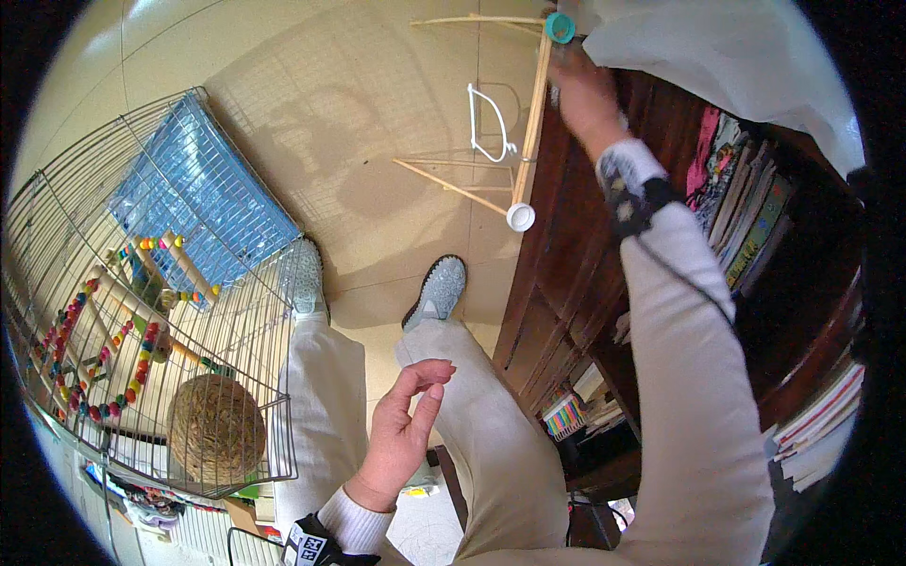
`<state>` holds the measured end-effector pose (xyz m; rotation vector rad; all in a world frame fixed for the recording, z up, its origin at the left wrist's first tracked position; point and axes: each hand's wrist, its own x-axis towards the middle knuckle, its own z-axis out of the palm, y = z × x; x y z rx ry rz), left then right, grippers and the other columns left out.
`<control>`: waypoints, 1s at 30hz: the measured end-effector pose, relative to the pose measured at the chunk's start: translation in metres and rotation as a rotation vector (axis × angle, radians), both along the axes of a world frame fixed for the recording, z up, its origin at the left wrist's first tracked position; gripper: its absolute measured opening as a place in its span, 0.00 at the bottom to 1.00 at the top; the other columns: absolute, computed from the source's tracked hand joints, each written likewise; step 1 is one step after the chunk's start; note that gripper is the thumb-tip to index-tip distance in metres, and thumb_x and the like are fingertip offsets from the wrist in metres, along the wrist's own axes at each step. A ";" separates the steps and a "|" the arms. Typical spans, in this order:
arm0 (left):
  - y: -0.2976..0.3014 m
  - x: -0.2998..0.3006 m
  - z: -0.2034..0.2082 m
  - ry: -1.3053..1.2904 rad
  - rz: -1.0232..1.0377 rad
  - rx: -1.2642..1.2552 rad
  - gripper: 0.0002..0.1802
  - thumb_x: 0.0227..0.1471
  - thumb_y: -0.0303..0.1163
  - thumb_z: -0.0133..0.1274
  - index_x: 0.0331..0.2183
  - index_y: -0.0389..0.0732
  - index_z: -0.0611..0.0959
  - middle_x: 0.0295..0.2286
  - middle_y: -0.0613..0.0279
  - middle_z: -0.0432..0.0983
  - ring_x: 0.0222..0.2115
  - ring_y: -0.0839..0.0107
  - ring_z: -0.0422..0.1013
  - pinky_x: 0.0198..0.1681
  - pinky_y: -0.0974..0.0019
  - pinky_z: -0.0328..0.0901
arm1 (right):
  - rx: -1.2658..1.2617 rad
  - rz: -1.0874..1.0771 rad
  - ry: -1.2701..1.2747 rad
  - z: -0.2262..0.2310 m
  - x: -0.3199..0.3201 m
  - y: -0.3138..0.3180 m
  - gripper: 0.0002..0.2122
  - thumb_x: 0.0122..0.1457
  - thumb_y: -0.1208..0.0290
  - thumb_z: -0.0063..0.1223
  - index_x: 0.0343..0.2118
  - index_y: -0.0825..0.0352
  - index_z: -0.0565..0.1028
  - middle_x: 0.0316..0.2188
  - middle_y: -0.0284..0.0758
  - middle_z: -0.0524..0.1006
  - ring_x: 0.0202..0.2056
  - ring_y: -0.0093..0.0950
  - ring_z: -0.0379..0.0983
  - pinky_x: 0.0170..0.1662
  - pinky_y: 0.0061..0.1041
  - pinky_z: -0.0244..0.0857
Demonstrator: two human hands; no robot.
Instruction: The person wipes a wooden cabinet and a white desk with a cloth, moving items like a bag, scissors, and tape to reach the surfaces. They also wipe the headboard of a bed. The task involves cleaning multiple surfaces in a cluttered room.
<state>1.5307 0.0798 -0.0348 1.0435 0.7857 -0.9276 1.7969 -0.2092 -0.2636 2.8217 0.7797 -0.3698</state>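
Note:
A wooden perch stand of thin rods lies along the edge of the dark cabinet. It has a teal cup at its far end, a white cup at its near end and a white loop between. My right hand reaches out at the far end, right beside the teal cup. Its fingers are blurred and partly hidden, so I cannot make out whether they grip the stand. My left hand is raised above my legs, holding nothing, thumb and forefinger bent with a gap between.
On the left stands a wire birdcage with a blue panel, bead strings, a green bird and a woven ball. Books fill the dark cabinet on the right. A white cloth drapes over its far end.

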 end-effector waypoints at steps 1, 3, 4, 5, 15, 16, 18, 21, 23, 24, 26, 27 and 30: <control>0.001 -0.001 0.000 0.017 -0.004 0.011 0.13 0.61 0.31 0.42 0.44 0.35 0.73 0.41 0.60 0.73 0.45 0.71 0.67 0.53 0.67 0.58 | 0.092 -0.119 0.049 -0.001 0.006 -0.002 0.15 0.55 0.76 0.40 0.44 0.64 0.74 0.45 0.44 0.73 0.49 0.42 0.69 0.51 0.41 0.62; 0.001 -0.003 0.000 0.034 -0.022 0.009 0.13 0.61 0.31 0.42 0.44 0.35 0.73 0.41 0.60 0.73 0.45 0.71 0.67 0.53 0.68 0.58 | -0.186 0.056 0.060 -0.006 -0.004 -0.008 0.15 0.56 0.75 0.38 0.45 0.65 0.73 0.49 0.45 0.70 0.53 0.42 0.64 0.56 0.41 0.56; 0.001 -0.004 0.000 0.027 -0.024 0.006 0.13 0.61 0.31 0.42 0.44 0.35 0.73 0.41 0.60 0.73 0.45 0.71 0.67 0.53 0.68 0.58 | -0.332 0.149 0.053 -0.008 -0.019 -0.009 0.15 0.57 0.74 0.37 0.45 0.66 0.72 0.51 0.46 0.68 0.55 0.43 0.61 0.59 0.42 0.53; 0.001 -0.005 0.001 0.013 -0.033 0.005 0.13 0.61 0.31 0.42 0.44 0.35 0.73 0.41 0.60 0.73 0.46 0.71 0.66 0.53 0.68 0.58 | -0.423 0.148 0.097 -0.010 -0.046 -0.010 0.15 0.57 0.73 0.38 0.45 0.66 0.72 0.52 0.45 0.67 0.58 0.42 0.57 0.62 0.42 0.47; 0.009 -0.021 0.002 -0.033 -0.038 0.034 0.12 0.59 0.29 0.44 0.44 0.35 0.74 0.40 0.59 0.75 0.44 0.70 0.70 0.51 0.68 0.61 | -0.670 0.267 0.770 0.036 -0.363 -0.045 0.19 0.58 0.70 0.37 0.49 0.70 0.72 0.51 0.40 0.69 0.56 0.36 0.59 0.63 0.36 0.43; 0.009 -0.024 0.003 -0.041 -0.056 0.032 0.12 0.59 0.29 0.44 0.44 0.35 0.74 0.40 0.59 0.75 0.44 0.70 0.70 0.51 0.68 0.61 | -0.574 0.032 0.900 0.045 -0.391 -0.045 0.19 0.57 0.70 0.39 0.50 0.70 0.71 0.52 0.39 0.69 0.57 0.36 0.59 0.63 0.37 0.42; 0.010 -0.032 0.002 -0.057 -0.085 0.032 0.12 0.60 0.30 0.44 0.44 0.36 0.74 0.40 0.59 0.75 0.44 0.70 0.69 0.51 0.68 0.61 | -0.576 0.062 0.955 0.060 -0.424 -0.050 0.17 0.56 0.71 0.40 0.46 0.68 0.75 0.48 0.39 0.72 0.53 0.35 0.63 0.61 0.37 0.45; 0.008 -0.043 0.001 -0.082 -0.131 0.014 0.12 0.60 0.30 0.44 0.44 0.36 0.74 0.40 0.60 0.75 0.44 0.71 0.69 0.50 0.68 0.61 | -0.447 -0.123 0.699 0.064 -0.410 -0.044 0.14 0.53 0.72 0.42 0.39 0.66 0.78 0.43 0.39 0.75 0.49 0.35 0.67 0.57 0.37 0.51; 0.006 -0.048 0.000 -0.049 -0.174 0.017 0.13 0.60 0.31 0.43 0.43 0.35 0.74 0.40 0.60 0.74 0.44 0.71 0.68 0.52 0.68 0.59 | -0.111 -0.181 0.211 0.041 -0.346 -0.033 0.10 0.52 0.72 0.44 0.32 0.65 0.79 0.38 0.40 0.75 0.46 0.35 0.67 0.52 0.36 0.55; 0.006 -0.050 0.000 -0.022 -0.202 0.031 0.13 0.61 0.32 0.43 0.43 0.35 0.74 0.39 0.60 0.73 0.44 0.71 0.67 0.53 0.68 0.58 | -0.178 -0.147 0.208 0.032 -0.308 -0.028 0.10 0.51 0.73 0.44 0.32 0.65 0.78 0.37 0.39 0.74 0.44 0.35 0.67 0.50 0.36 0.56; 0.002 -0.055 0.000 -0.045 -0.176 0.037 0.13 0.61 0.32 0.43 0.43 0.35 0.74 0.39 0.60 0.73 0.44 0.71 0.67 0.53 0.67 0.58 | -0.024 -0.155 -0.052 0.014 -0.229 -0.026 0.11 0.51 0.73 0.44 0.36 0.65 0.77 0.39 0.40 0.73 0.44 0.36 0.67 0.48 0.36 0.58; 0.001 -0.059 0.002 -0.070 -0.162 0.045 0.13 0.60 0.31 0.43 0.43 0.35 0.74 0.39 0.60 0.73 0.44 0.71 0.67 0.53 0.67 0.58 | 0.013 -0.130 -0.172 0.007 -0.199 -0.026 0.12 0.52 0.73 0.44 0.37 0.65 0.76 0.39 0.40 0.73 0.44 0.35 0.66 0.47 0.36 0.58; 0.000 -0.075 0.007 -0.061 -0.132 0.050 0.14 0.60 0.32 0.43 0.44 0.35 0.74 0.40 0.60 0.74 0.44 0.71 0.67 0.54 0.67 0.58 | -0.119 0.017 -0.066 0.008 -0.207 -0.033 0.12 0.52 0.73 0.44 0.38 0.67 0.75 0.38 0.39 0.72 0.44 0.35 0.66 0.48 0.34 0.58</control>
